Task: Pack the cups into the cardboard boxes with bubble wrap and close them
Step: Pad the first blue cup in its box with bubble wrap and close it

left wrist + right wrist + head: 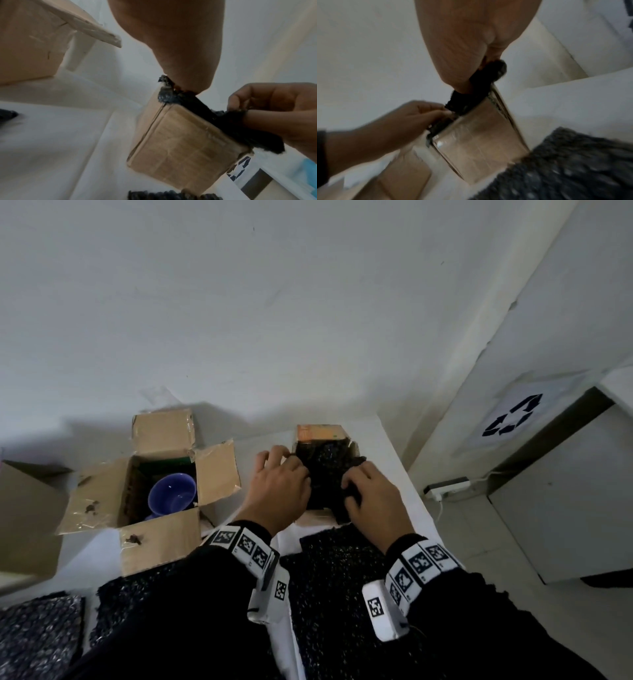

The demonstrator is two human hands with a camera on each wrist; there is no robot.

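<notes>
A small cardboard box (320, 434) stands open on the white table, lined with black bubble wrap (323, 474). My left hand (284, 463) curls over the box's left rim and pinches the wrap there. My right hand (352, 484) grips a bunch of wrap at the near right corner. In the left wrist view the box (180, 146) shows its side, with wrap (166, 94) under my thumb. In the right wrist view my right hand (471, 83) clamps the wrap (481, 81). A blue cup (173, 494) sits in a larger open box (161, 529) to the left.
A third box (27, 508) stands at the far left. More black bubble wrap sheets (335, 577) lie at the table's front. The table's right edge (407, 474) is close to the small box. On the floor beyond are a power strip (445, 489) and a white recycling bin (548, 491).
</notes>
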